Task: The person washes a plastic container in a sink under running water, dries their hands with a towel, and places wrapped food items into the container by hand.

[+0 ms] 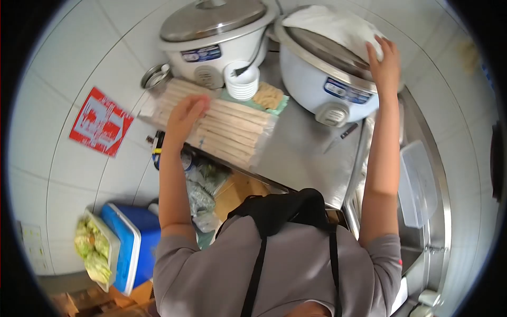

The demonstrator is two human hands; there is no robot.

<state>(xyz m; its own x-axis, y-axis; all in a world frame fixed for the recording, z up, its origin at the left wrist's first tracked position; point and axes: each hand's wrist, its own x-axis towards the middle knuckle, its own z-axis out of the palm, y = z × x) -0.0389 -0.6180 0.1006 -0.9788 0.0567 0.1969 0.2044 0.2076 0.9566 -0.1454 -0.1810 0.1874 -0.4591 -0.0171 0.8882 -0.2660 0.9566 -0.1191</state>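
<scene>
My right hand is at the right side of a large rice cooker. Its thumb and fingers close on the edge of a white cloth that lies over part of the metal lid. Over the left part of a plastic-wrapped pack of long, pale sticks is my left hand. Its fingers are curled toward the thumb, and nothing shows in them. Whether it touches the pack I cannot tell.
A second lidded rice cooker stands at the back left. Near it are stacked white bowls, a tan folded cloth and a metal container. A knife lies on the steel counter. A clear plastic box is at right.
</scene>
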